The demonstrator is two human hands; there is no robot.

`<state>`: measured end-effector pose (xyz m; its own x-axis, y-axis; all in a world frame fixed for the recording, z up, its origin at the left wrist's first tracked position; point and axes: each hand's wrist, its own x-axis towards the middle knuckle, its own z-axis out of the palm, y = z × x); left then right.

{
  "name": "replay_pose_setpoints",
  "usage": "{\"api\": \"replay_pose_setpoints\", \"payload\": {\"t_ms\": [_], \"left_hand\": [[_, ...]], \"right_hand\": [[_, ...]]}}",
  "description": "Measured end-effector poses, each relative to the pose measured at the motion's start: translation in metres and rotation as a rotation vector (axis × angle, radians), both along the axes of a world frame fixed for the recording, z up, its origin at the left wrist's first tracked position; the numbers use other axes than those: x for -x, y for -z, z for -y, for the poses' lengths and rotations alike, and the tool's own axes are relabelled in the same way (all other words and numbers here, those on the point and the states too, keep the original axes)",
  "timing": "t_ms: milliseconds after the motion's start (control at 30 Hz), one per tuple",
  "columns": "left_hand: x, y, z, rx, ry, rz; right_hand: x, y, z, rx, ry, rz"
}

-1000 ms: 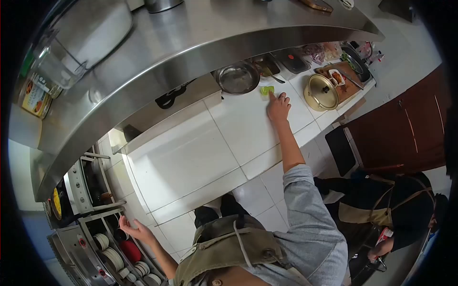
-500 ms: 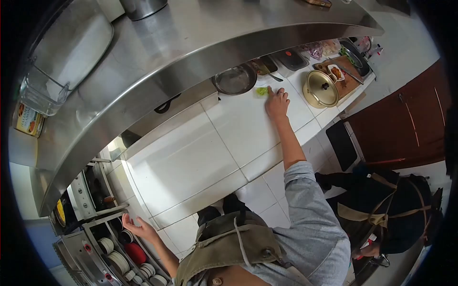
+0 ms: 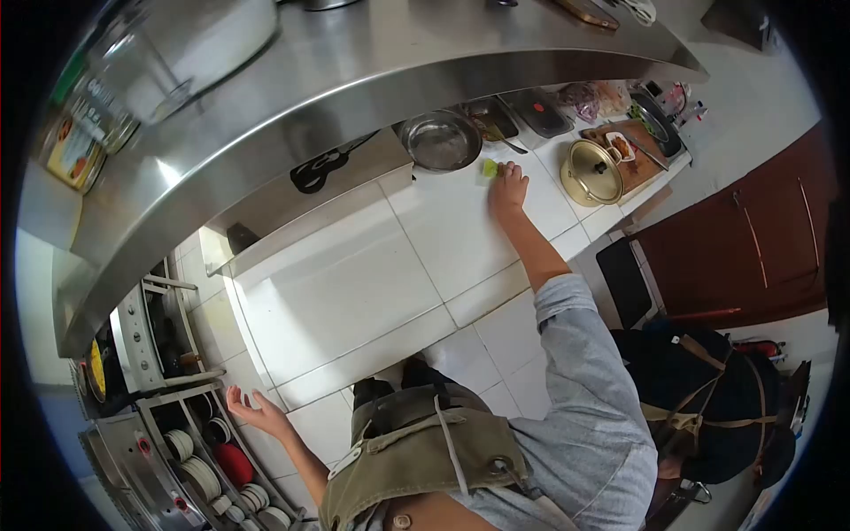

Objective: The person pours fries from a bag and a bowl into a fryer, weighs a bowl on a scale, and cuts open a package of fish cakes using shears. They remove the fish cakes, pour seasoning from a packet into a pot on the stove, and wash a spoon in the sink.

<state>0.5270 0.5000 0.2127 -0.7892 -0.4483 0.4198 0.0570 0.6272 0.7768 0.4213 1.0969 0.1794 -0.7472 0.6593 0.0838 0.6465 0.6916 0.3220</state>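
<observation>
On the white tiled counter [image 3: 341, 283], my right hand [image 3: 509, 188] is bent down with its fingers curled together. Its fingertips touch a small bright green piece [image 3: 490, 167], possibly a leaf or a slice of lime; its exact kind is too small to tell. Just beyond lies a round metal pan [image 3: 441, 140], partly under the steel shelf, and to the hand's right stands a lidded gold pot [image 3: 591, 173]. My left hand [image 3: 257, 412] is held out in the air at the lower left, fingers apart and holding nothing, near the dish rack.
A steel shelf [image 3: 372, 66] overhangs the counter's back. Lidded containers [image 3: 540, 113] and a cutting board [image 3: 642, 168] with a small bowl and knife line the right end. Plates [image 3: 199, 478] fill a rack at lower left. A person [image 3: 722, 398] in dark clothes works behind me, right.
The view has shifted slightly. My right hand has drawn its fingers together and moved a little left, closer against the green piece. My left hand stays open.
</observation>
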Motion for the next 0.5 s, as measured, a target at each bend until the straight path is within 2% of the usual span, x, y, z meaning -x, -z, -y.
{"api": "replay_pose_setpoints", "payload": {"t_ms": [133,200,233,300,333,400,500], "left_hand": [[-0.017,-0.004,0.009,-0.007,-0.054,0.024],[-0.026,-0.001,0.021,-0.031,-0.078,0.006],[-0.032,0.0,0.028,-0.031,-0.097,0.005],[-0.042,0.002,0.043,-0.006,-0.128,0.004],[-0.046,0.002,0.049,-0.007,-0.144,0.001],[-0.055,0.002,0.059,-0.068,-0.201,-0.012],[-0.06,0.012,0.073,-0.15,-0.233,-0.011]], "right_hand": [[0.002,0.004,0.003,0.022,0.006,0.0],[-0.013,-0.003,0.007,0.176,0.039,-0.33],[-0.021,-0.005,0.009,0.178,0.02,-0.329],[-0.04,-0.003,0.017,0.261,0.028,-0.565],[-0.049,-0.001,0.023,0.266,0.011,-0.565],[-0.067,0.006,0.035,0.339,-0.14,-0.815],[-0.092,0.009,0.067,0.344,-0.124,-0.917]]}}
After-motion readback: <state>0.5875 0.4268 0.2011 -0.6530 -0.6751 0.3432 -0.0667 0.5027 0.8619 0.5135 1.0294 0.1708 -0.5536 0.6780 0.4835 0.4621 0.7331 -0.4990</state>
